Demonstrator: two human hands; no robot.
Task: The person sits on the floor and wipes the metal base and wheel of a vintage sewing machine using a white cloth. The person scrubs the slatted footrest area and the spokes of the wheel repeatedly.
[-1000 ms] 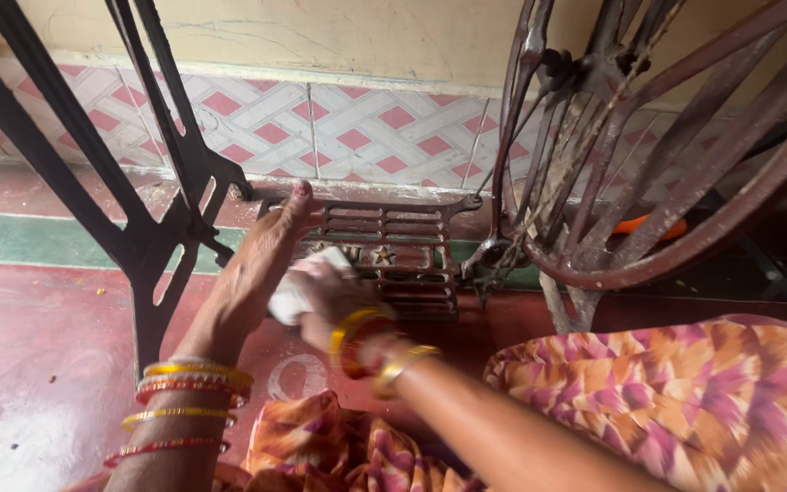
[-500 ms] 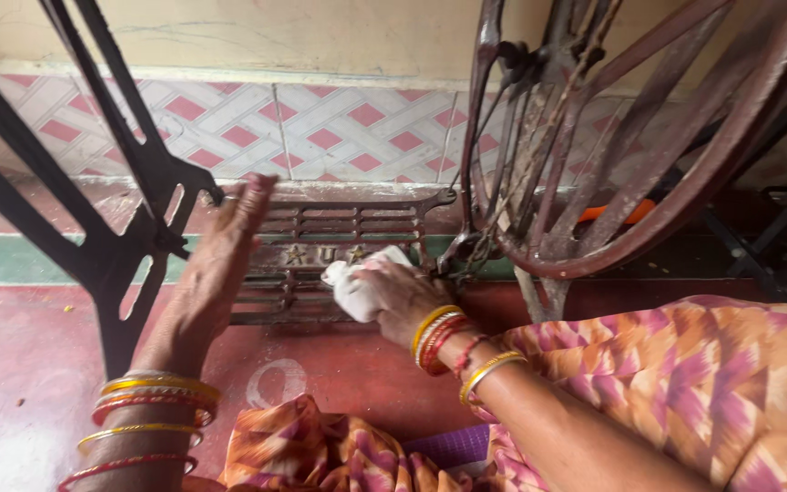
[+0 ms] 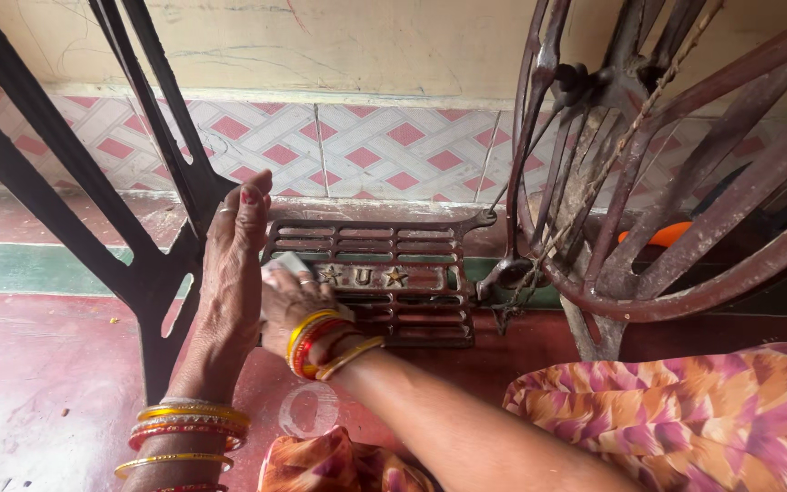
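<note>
Seen from the head camera, the right hand (image 3: 291,305) is closed around a white cloth (image 3: 281,267), pressing it to the left end of a cast-iron sewing-machine treadle (image 3: 384,278), whose long axis runs rightward away from it. The left hand (image 3: 234,244), fingers together and extended, rests flat at the treadle's left edge beside the black iron stand leg (image 3: 152,282).

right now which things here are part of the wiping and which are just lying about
In use:
- white cloth, under the right hand
- treadle pedal
- left hand, at the pedal's left edge

Lying about:
- orange object behind the wheel
- ring mark on the floor
</note>
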